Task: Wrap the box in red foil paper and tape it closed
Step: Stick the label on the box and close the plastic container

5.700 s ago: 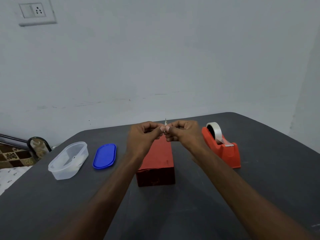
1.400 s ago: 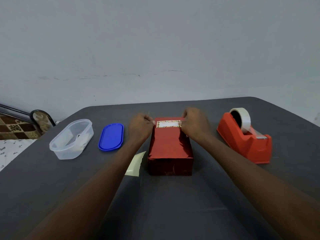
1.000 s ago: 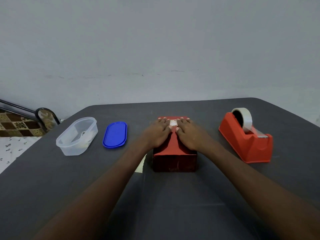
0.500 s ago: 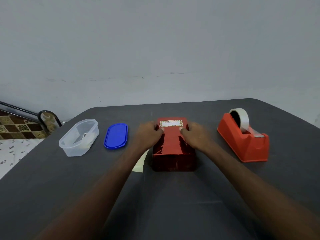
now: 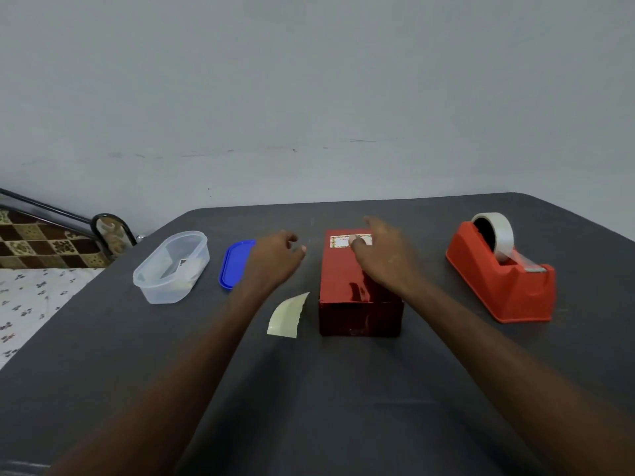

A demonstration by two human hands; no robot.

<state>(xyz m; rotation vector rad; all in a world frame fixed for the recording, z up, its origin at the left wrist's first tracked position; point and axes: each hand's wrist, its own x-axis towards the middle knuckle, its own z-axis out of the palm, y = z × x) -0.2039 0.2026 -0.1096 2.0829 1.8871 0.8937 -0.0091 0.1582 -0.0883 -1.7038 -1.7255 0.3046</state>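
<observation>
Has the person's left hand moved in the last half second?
Yes. The left hand has left the red foil-wrapped box and shifted leftward, now partly covering the blue oval plastic lid. Its fingers hold nothing.

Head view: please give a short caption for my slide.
Red foil-wrapped box with label sticker, both hands open beside it.

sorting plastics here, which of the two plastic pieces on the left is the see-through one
The clear tub, farthest left and open-topped. The blue lid beside it is opaque, flat on the table.
</observation>
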